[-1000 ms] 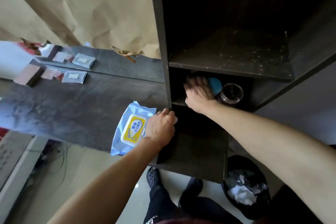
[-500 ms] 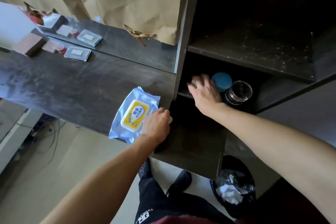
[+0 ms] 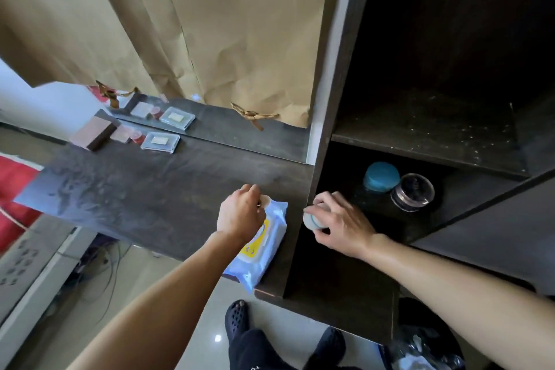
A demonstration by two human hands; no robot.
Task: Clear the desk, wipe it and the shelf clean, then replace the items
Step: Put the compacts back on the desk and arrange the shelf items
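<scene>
R hand [image 3: 339,224] at frame ctr-right, fingers curled round a small white container [image 3: 312,219] at shelf [image 3: 420,129] edge; L hand [image 3: 240,213] pinching flap atop blue wipes pack [image 3: 264,252] on tabletop [image 3: 144,192], frame ctr.

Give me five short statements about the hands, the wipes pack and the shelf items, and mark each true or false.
1. The left hand is on the wipes pack. True.
2. The wipes pack lies inside the shelf unit. False: it lies on the desk, at its front edge beside the shelf unit.
3. The right hand grips a small white container. True.
4. The blue-lidded jar is in the right hand. False: it stands on the shelf next to a clear-lidded jar.
5. The upper shelf board holds two jars. False: no jars show on it; both stand on the lower shelf.
</scene>
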